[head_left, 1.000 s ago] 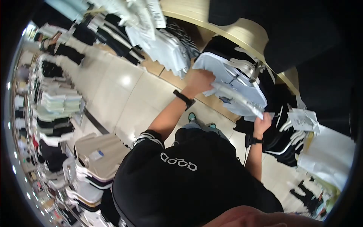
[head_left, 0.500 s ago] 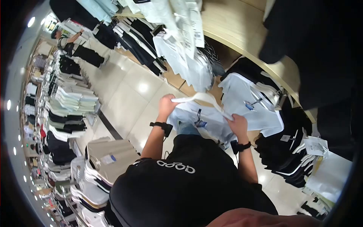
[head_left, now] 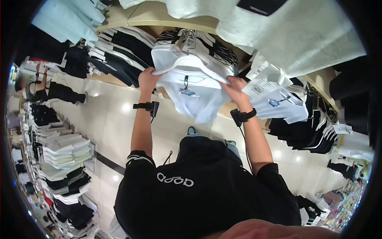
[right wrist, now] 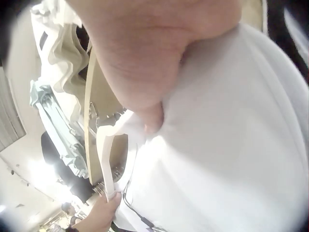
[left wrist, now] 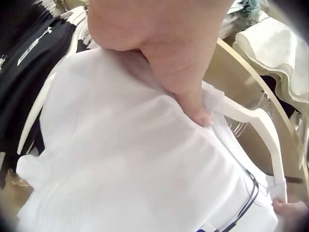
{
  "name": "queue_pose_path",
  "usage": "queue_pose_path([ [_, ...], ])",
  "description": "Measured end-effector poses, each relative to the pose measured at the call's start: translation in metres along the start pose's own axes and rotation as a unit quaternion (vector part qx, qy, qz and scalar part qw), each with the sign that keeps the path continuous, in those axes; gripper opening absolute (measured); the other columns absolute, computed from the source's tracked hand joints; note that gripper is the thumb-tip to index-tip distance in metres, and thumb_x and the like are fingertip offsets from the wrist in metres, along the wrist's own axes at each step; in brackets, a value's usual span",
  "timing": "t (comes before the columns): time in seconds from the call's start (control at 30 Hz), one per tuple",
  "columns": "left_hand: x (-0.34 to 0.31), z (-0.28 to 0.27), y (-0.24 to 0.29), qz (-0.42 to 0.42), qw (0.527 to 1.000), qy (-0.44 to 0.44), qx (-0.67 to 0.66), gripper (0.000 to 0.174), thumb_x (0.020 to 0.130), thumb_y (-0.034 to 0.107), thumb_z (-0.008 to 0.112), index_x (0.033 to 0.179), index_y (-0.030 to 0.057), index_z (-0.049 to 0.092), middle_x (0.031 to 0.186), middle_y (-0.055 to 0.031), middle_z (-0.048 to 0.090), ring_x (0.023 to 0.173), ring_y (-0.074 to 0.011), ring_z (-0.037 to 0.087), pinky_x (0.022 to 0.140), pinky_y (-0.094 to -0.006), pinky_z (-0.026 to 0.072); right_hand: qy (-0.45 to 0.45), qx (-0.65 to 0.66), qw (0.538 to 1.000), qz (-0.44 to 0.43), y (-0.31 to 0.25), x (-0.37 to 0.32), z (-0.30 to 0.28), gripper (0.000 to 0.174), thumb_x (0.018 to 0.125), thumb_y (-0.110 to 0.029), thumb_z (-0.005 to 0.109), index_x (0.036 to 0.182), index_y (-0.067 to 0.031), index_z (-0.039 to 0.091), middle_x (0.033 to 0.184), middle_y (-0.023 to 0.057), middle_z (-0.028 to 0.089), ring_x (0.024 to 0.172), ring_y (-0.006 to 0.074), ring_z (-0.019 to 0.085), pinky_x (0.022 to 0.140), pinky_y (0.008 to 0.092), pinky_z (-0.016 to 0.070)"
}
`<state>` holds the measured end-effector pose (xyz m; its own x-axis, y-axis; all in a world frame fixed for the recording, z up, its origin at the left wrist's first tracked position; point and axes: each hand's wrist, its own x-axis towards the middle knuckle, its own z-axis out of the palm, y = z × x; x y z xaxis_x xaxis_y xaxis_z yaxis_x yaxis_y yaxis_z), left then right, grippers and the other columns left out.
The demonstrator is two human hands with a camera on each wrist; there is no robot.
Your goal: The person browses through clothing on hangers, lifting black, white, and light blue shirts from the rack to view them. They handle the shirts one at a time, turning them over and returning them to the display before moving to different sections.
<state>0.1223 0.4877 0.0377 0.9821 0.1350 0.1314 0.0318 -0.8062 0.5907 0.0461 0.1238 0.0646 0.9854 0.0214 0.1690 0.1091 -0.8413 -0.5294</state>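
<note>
A white T-shirt (head_left: 195, 101) hangs on a white hanger (head_left: 190, 63), spread between both hands, with a black cord and a blue tag (head_left: 187, 92) at its neck. My left hand (head_left: 148, 81) grips one shoulder of the shirt and hanger, its thumb lying over the cloth near the collar in the left wrist view. On the other shoulder my right hand (head_left: 235, 89) holds shirt and hanger the same way. The hanger's top overlaps a metal rail end (head_left: 185, 42) with more hung shirts behind it in the head view.
Black and white clothes (head_left: 119, 55) hang to the left under a curved wooden shelf (head_left: 147, 16). Pale garments with paper tags (head_left: 260, 79) hang over the right hand. Another light T-shirt (head_left: 284, 105) hangs further right. A person (head_left: 51, 89) stands in the aisle at far left.
The hands and the T-shirt came away from the right-hand rack, passed in front of the body, and are now up against the middle rail. The view has turned left.
</note>
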Motion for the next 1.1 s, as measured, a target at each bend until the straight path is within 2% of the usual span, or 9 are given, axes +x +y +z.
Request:
queue_pose_path([
  [0.2,0.021,0.025,-0.034,0.027,0.999,-0.014,-0.011,0.048,0.070,0.046,0.086,0.078,0.0018,0.069,0.070,-0.0144,0.065,0.064,-0.0337,0.063,0.060,-0.0402,0.0486,-0.016,-0.044,0.995,0.092,-0.012,0.004,0.030,0.041,0.084,-0.049,0.068,0.080,-0.0080,0.068,0.080,0.0176,0.069,0.079,0.0401,0.067,0.069,0.0460,0.0535],
  [0.33,0.037,0.038,-0.045,0.100,0.995,0.015,-0.006,0.048,0.072,0.047,0.084,0.081,0.0020,0.069,0.073,-0.0164,0.065,0.073,-0.0389,0.063,0.063,-0.0419,0.0489,0.022,-0.053,0.992,0.114,-0.007,0.005,0.038,0.031,0.083,-0.042,0.068,0.081,-0.0103,0.069,0.079,0.0166,0.069,0.080,0.0400,0.066,0.069,0.0472,0.0533],
  [0.37,0.039,0.041,-0.044,0.086,0.995,-0.032,0.043,0.053,0.071,0.053,0.081,0.086,0.0032,0.072,0.088,-0.0179,0.070,0.083,-0.0393,0.067,0.070,-0.0459,0.0518,0.012,-0.069,0.993,0.099,-0.002,0.009,0.041,0.029,0.083,-0.039,0.066,0.082,-0.0106,0.069,0.080,0.0168,0.069,0.081,0.0400,0.066,0.069,0.0476,0.0533],
  [0.53,0.058,0.070,-0.053,0.064,0.993,-0.095,0.024,0.045,0.076,0.045,0.079,0.090,0.0027,0.072,0.094,-0.0217,0.070,0.092,-0.0405,0.066,0.078,-0.0472,0.0519,0.041,-0.110,0.990,0.074,0.009,0.016,0.044,0.026,0.080,-0.034,0.063,0.088,-0.0111,0.071,0.087,0.0172,0.070,0.085,0.0386,0.068,0.074,0.0473,0.0547],
  [0.6,0.078,0.097,-0.063,0.178,0.982,-0.042,0.041,0.044,0.077,0.042,0.078,0.096,0.0023,0.074,0.097,-0.0222,0.071,0.097,-0.0408,0.066,0.082,-0.0467,0.0524,0.028,-0.148,0.986,0.075,0.032,0.031,0.055,0.025,0.079,-0.032,0.063,0.090,-0.0115,0.072,0.089,0.0164,0.071,0.086,0.0385,0.068,0.076,0.0471,0.0553],
  [0.8,0.135,0.102,-0.037,0.148,0.971,-0.187,0.031,0.049,0.079,0.044,0.077,0.104,0.0018,0.074,0.104,-0.0220,0.071,0.101,-0.0407,0.065,0.086,-0.0473,0.0518,0.021,-0.158,0.985,0.066,0.042,0.075,0.055,0.027,0.078,-0.031,0.066,0.088,-0.0074,0.072,0.088,0.0202,0.071,0.088,0.0382,0.069,0.078,0.0472,0.0552],
  [0.97,0.093,0.087,-0.040,0.191,0.976,0.099,-0.014,0.064,0.075,0.046,0.083,0.113,-0.0025,0.067,0.113,-0.0221,0.067,0.112,-0.0408,0.060,0.100,-0.0471,0.0451,0.067,-0.122,0.990,0.006,0.010,0.041,0.041,0.047,0.075,-0.038,0.078,0.103,-0.0020,0.067,0.097,0.0208,0.069,0.095,0.0408,0.065,0.085,0.0460,0.0531],
  [1.03,0.055,0.096,-0.060,0.163,0.954,0.251,-0.006,0.073,0.080,0.042,0.081,0.127,-0.0067,0.053,0.126,-0.0254,0.058,0.122,-0.0416,0.051,0.104,-0.0506,0.0397,0.201,-0.077,0.975,-0.046,0.007,0.004,0.036,0.064,0.075,-0.037,0.083,0.121,-0.0005,0.057,0.116,0.0220,0.062,0.109,0.0420,0.059,0.092,0.0460,0.0481],
  [1.1,0.004,0.102,-0.068,0.046,0.982,0.144,-0.115,0.069,0.084,0.036,0.079,0.130,-0.0075,0.050,0.128,-0.0262,0.055,0.122,-0.0411,0.050,0.104,-0.0507,0.0392,0.147,-0.022,0.988,0.049,0.037,-0.045,0.040,0.055,0.080,-0.034,0.081,0.119,-0.0028,0.060,0.119,0.0183,0.062,0.111,0.0394,0.058,0.096,0.0452,0.0466],
])
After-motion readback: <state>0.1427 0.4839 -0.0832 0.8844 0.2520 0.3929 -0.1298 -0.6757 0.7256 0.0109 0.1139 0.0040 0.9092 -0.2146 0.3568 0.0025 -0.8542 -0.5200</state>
